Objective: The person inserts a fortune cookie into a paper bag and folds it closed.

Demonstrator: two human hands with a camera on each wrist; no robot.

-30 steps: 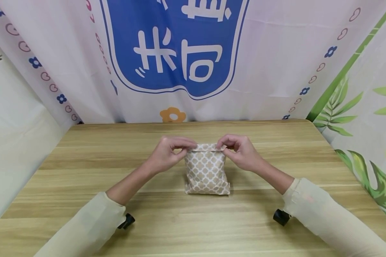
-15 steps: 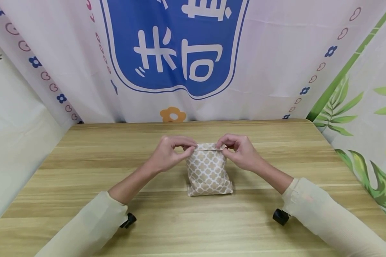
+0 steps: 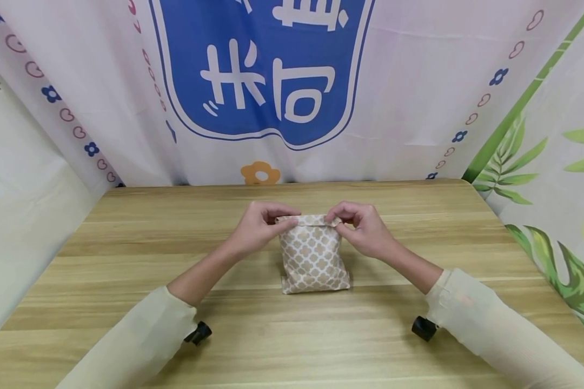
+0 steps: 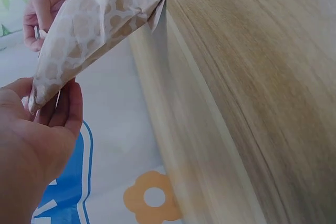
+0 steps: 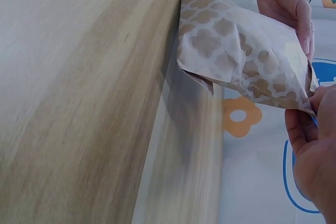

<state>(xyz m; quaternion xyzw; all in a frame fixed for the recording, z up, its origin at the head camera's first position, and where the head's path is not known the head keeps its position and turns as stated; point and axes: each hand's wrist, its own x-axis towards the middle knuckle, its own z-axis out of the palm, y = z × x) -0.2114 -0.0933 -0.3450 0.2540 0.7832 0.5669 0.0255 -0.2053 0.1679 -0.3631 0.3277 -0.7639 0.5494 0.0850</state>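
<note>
A small paper bag [image 3: 313,256] with a tan and white lattice pattern stands on the table, its top edge folded over into a narrow band. My left hand [image 3: 261,227] pinches the left end of that fold, thumb in front and fingers behind. At the right end, my right hand [image 3: 365,229] pinches the fold between thumb and fingers. The left wrist view shows the bag [image 4: 100,30] bulging, with its fold between the thumb and fingers of the left hand [image 4: 42,129]. In the right wrist view the right hand [image 5: 317,145] grips the bag's corner. What is inside is hidden.
The wood-grain table [image 3: 126,259] stretches around the bag on all sides. Behind its far edge hangs a white curtain [image 3: 394,108] with a blue emblem. A leaf-printed cloth [image 3: 555,189] hangs at the right. Black wrist cameras sit under both sleeves.
The left thumb has shifted up and right onto the front of the fold at its left end. The bag's bottom edge moved slightly right, then a little back up. The right hand has barely moved.
</note>
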